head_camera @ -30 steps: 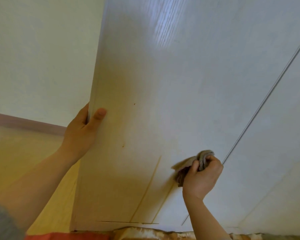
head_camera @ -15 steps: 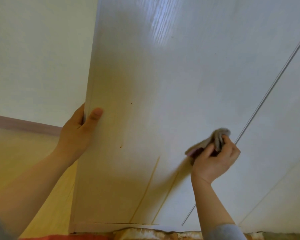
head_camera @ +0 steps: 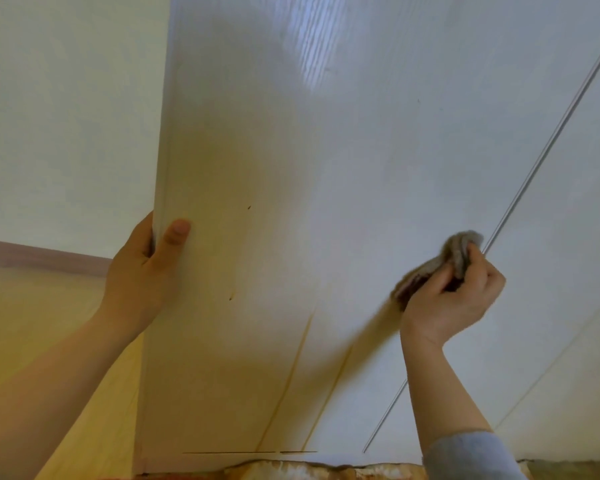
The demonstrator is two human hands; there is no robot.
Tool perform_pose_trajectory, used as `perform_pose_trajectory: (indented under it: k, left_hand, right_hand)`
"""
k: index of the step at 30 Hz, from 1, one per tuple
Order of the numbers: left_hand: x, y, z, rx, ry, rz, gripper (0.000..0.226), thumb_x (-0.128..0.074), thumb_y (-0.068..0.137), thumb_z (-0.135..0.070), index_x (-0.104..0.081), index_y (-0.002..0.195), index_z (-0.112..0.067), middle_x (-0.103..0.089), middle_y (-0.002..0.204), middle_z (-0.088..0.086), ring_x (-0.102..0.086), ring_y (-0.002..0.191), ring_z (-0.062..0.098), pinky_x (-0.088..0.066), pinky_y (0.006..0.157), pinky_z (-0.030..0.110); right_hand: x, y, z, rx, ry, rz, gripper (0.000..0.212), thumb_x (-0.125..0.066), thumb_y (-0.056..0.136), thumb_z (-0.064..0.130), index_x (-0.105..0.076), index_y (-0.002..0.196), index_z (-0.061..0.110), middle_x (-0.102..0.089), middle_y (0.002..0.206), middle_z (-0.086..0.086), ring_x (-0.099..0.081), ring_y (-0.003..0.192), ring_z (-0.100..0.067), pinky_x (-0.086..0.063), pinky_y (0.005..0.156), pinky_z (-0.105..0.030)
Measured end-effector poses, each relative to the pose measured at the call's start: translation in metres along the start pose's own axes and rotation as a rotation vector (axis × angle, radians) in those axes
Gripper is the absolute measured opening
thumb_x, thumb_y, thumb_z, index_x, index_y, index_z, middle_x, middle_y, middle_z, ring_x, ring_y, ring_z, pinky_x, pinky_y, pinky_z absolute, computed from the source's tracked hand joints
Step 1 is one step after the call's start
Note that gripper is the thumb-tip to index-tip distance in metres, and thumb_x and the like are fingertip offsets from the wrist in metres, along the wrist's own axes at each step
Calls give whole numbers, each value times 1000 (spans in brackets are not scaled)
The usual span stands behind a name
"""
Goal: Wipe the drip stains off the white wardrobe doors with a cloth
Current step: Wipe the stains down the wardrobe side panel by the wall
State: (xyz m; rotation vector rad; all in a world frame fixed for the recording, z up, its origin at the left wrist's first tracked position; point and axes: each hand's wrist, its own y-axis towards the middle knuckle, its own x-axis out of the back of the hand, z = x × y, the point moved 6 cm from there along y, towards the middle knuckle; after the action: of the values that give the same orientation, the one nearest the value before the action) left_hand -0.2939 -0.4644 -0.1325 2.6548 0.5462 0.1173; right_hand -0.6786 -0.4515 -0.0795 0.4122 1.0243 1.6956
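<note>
A white wardrobe door fills most of the view and stands partly open. My left hand grips its left edge, thumb on the front face, fingers behind. My right hand holds a bunched grey-brown cloth against the door, close to the seam with the neighbouring door. Two thin brownish drip streaks run down the lower part of the door, and small dark specks sit higher up.
A pale wall with a mauve skirting strip and a light wooden floor lie left of the door. Patterned fabric shows along the bottom edge.
My right hand has carried the cloth up and to the right across the door, from near the drip streaks toward the seam. My left hand has kept its grip on the door edge.
</note>
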Motion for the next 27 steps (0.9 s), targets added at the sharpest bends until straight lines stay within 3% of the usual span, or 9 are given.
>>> perform_pose_trajectory:
  k: [4,8,10,13,16,21,24,27]
  left_hand:
    - [0,1,4,3,-6,17,69,-38,75,-85,-55,128,-44,-66,115,-19,-62,106,10,-50,87,38]
    - [-1,-1,6,23,-43,31,64,-37,77,-83,-53,127,-45,-63,116,-23,-59,107,2,-46,86,32]
    - [2,-3,15,34,-91,77,68,-36,79,-84,-54,131,-42,-64,124,-17,-60,115,9,-47,98,39]
    - [11,-9,33,70,-110,118,71,-36,78,-87,-57,131,-45,-64,128,-15,-59,121,11,-44,108,47]
    - [15,-17,45,93,-53,145,66,-35,77,-87,-58,128,-52,-64,127,-19,-59,120,8,-44,108,43]
    - [19,-22,51,128,-71,179,44,-42,78,-85,-61,112,-63,-67,114,-30,-63,105,-6,-48,93,27]
    - [20,-21,50,132,-136,169,53,-49,85,-73,-63,126,-43,-69,117,-22,-65,107,-2,-51,92,23]
    - [20,-20,50,150,-203,153,52,-45,85,-58,-66,123,-30,-73,111,-16,-67,103,0,-52,82,13]
  right_hand:
    - [21,-40,-41,-260,-58,-8,35,-47,96,7,-56,130,4,-51,120,-18,-56,107,-30,-37,92,-20]
    - [27,-57,-48,-395,-41,125,30,-48,98,6,-55,126,8,-49,120,-8,-55,109,-27,-41,91,-26]
    - [27,-62,-18,-192,1,255,26,-49,96,8,-57,120,15,-49,113,1,-55,104,-18,-45,87,-30]
    - [20,-97,36,191,140,526,23,-48,93,19,-57,113,23,-52,109,1,-54,99,-12,-48,83,-27]
    - [2,-130,65,297,211,667,24,-48,94,21,-58,115,26,-51,112,6,-57,100,-17,-53,77,-33]
    - [-19,-142,104,455,307,667,26,-55,91,7,-67,113,15,-58,107,-7,-54,98,-16,-49,77,-27]
    - [-37,-137,128,485,296,573,25,-55,89,2,-73,106,5,-61,103,-13,-54,97,-21,-43,82,-19]
    - [-56,-142,140,383,269,473,29,-57,85,-8,-73,107,4,-62,104,-16,-54,98,-24,-42,88,-22]
